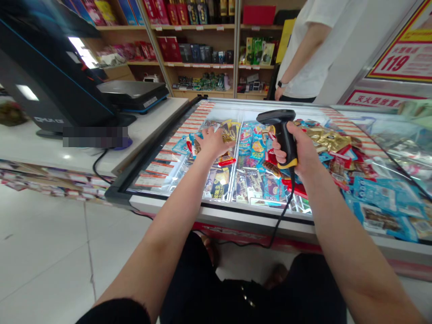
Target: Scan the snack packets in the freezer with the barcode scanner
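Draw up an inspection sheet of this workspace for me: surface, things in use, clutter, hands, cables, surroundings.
Surface: glass-topped case, white front edge.
Things in use: black scanner with yellow trim; snack packets by the left hand.
Clutter: mixed packets heaped at the right.
Hands: left spread over packets, contact unclear; right hand grips the scanner's handle.
Cables: scanner cord hangs over the front edge; another cord drops off the counter. Whether they join is unclear.
Surroundings: stocked shelves and a person in a white shirt beyond the case; scale on the counter.
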